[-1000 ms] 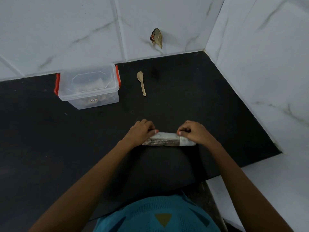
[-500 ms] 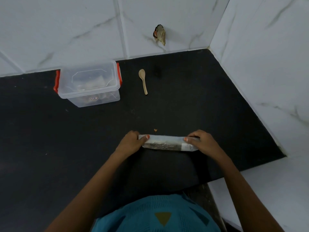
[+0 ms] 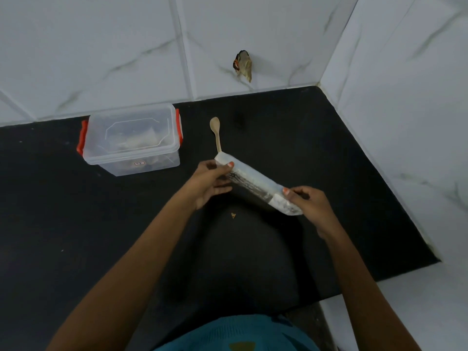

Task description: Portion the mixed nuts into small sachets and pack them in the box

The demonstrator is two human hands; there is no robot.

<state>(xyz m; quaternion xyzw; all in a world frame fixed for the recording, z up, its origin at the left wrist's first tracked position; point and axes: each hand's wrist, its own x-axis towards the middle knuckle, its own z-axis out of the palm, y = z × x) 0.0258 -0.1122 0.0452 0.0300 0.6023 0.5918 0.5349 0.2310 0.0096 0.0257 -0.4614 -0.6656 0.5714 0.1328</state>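
Rolled packet (image 3: 253,183) above the tabletop (image 3: 342,153), left hand (image 3: 210,181) and right hand (image 3: 309,206) each gripping one end; spoon (image 3: 216,133) just beyond, box (image 3: 131,140) far left.

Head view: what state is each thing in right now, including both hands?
packet: rolled up, held tilted above the counter.
left hand: grips the packet's far end.
right hand: pinches the packet's near end.
box: lid on, upright.
spoon: lying flat on the counter, untouched.
crumb: loose on the counter.
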